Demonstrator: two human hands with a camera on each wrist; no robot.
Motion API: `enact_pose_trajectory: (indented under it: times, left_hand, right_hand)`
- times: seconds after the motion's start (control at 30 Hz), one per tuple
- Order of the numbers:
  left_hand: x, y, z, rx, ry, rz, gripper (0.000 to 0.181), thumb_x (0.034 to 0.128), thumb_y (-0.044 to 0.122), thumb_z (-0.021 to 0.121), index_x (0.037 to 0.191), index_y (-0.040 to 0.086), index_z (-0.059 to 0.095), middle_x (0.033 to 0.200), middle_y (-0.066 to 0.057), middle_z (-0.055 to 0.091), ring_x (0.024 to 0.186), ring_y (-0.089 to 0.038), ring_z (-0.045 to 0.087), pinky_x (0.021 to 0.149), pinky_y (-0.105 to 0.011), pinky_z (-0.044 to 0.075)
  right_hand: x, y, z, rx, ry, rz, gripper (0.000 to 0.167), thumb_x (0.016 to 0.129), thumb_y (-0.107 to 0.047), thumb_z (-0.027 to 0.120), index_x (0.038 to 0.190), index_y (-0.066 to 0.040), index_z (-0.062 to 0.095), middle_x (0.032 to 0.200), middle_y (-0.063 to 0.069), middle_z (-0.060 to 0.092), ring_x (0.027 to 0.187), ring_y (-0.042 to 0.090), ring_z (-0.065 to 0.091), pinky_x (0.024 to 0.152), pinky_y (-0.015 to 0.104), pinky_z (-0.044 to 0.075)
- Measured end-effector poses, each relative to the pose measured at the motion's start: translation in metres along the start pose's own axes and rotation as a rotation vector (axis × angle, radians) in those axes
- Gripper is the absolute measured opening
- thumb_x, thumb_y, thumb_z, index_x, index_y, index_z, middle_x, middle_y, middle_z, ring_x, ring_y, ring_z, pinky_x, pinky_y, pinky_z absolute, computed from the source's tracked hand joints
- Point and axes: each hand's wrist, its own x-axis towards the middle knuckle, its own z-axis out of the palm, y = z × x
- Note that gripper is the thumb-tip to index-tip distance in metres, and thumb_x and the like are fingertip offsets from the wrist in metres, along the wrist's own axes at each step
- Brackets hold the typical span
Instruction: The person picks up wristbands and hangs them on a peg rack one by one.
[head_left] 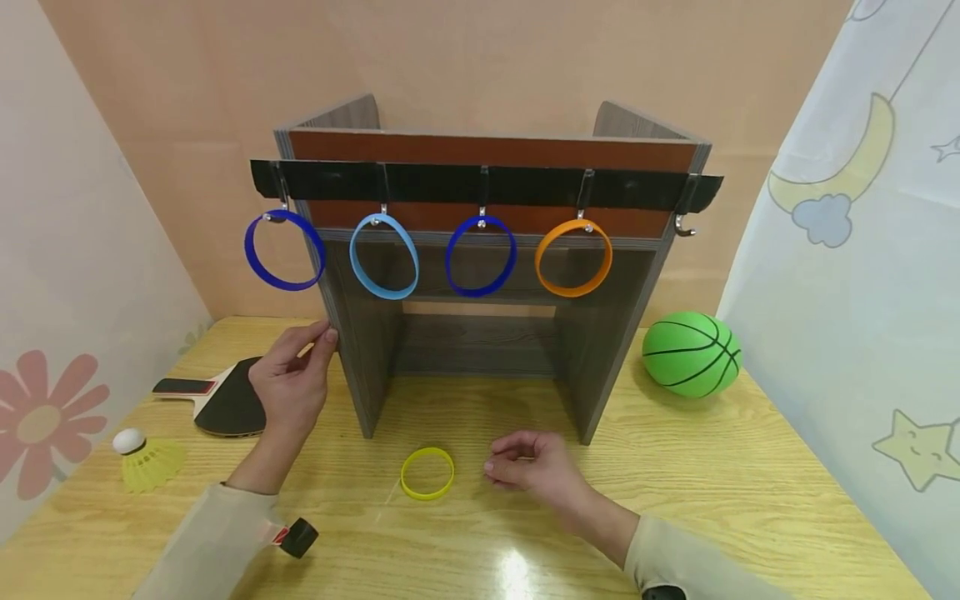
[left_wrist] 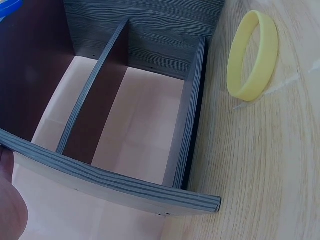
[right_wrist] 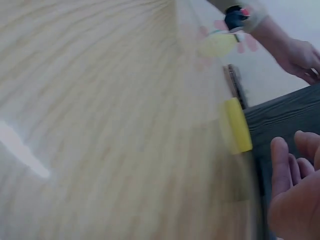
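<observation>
A yellow silicone wristband [head_left: 427, 497] lies on the wooden table in front of a small grey wooden shelf [head_left: 348, 367]. My right hand [head_left: 536, 467] hovers to the right of that band, fingers loosely bent and nothing in them; in the right wrist view a gap separates its fingertips from the yellow band [right_wrist: 239, 125]. My left hand [head_left: 292, 375] touches the outer side of the shelf's left panel with its fingertips. Hooks on the black strip [head_left: 435, 183] carry a dark blue band [head_left: 258, 265], a light blue band [head_left: 360, 271], another dark blue band [head_left: 453, 275] and an orange band [head_left: 547, 275].
The rightmost hook [head_left: 684, 227] holds no band. At the left lie a table tennis paddle [head_left: 232, 404] and a yellow shuttlecock [head_left: 150, 462]. A green ball [head_left: 690, 354] sits right of the shelf. Printed cloth flanks both sides.
</observation>
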Motion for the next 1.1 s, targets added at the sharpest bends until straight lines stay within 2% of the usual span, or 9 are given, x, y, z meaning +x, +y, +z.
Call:
enact_pose_trajectory:
  times: [0.2,0.4,0.53,0.73,0.9,1.1]
  left_hand:
    - [0.0,-0.001,0.0,-0.029,0.002,-0.003,0.016,0.0778,-0.023,0.062,0.093,-0.021,0.064,0.085,-0.014,0.069,0.077,-0.015,0.064,0.074,-0.023,0.054]
    - [0.0,-0.001,-0.002,0.021,-0.004,-0.011,0.016,0.0786,-0.022,0.063,0.094,-0.019,0.065,0.085,-0.013,0.069,0.077,-0.013,0.063,0.074,-0.021,0.054]
    - [0.0,0.0,-0.002,0.046,-0.013,-0.003,0.013,0.081,-0.015,0.065,0.093,-0.02,0.065,0.083,-0.016,0.068,0.077,-0.012,0.063,0.074,-0.021,0.054]
    - [0.004,0.014,0.006,0.002,0.001,0.007,0.014,0.0818,-0.011,0.067,0.09,-0.022,0.064,0.079,-0.017,0.067,0.075,-0.011,0.063,0.073,-0.02,0.054]
    - [0.005,0.023,0.009,0.027,0.002,0.004,0.014,0.0821,-0.01,0.068,0.09,-0.021,0.064,0.079,-0.016,0.067,0.074,-0.01,0.062,0.071,-0.018,0.054]
    - [0.004,0.019,0.008,0.046,0.006,0.0,0.013,0.0818,-0.012,0.067,0.089,-0.022,0.064,0.079,-0.016,0.067,0.073,-0.009,0.062,0.069,-0.018,0.054]
  right_hand:
    - [0.006,0.013,0.013,-0.048,-0.021,0.033,0.034,0.081,0.004,0.07,0.109,0.017,0.056,0.088,0.014,0.061,0.078,0.028,0.067,0.073,0.038,0.057]
    - [0.016,0.019,0.026,-0.11,-0.013,0.022,0.031,0.079,0.003,0.071,0.105,0.016,0.06,0.084,0.012,0.063,0.073,0.026,0.067,0.067,0.037,0.058]
    - [0.022,0.02,0.032,-0.143,0.013,0.055,0.027,0.079,0.0,0.073,0.101,0.012,0.063,0.081,0.012,0.065,0.072,0.025,0.067,0.065,0.036,0.058]
    - [0.03,0.017,0.037,-0.207,0.034,0.092,0.024,0.079,-0.005,0.075,0.097,0.007,0.065,0.077,0.013,0.067,0.066,0.026,0.067,0.058,0.034,0.058]
    - [0.032,0.017,0.039,-0.268,0.037,0.087,0.016,0.079,-0.007,0.076,0.087,0.004,0.068,0.071,0.013,0.066,0.059,0.024,0.066,0.052,0.033,0.057]
    - [0.033,0.018,0.041,-0.328,0.048,0.047,0.011,0.078,-0.006,0.077,0.079,0.002,0.07,0.064,0.012,0.065,0.053,0.022,0.064,0.048,0.032,0.056]
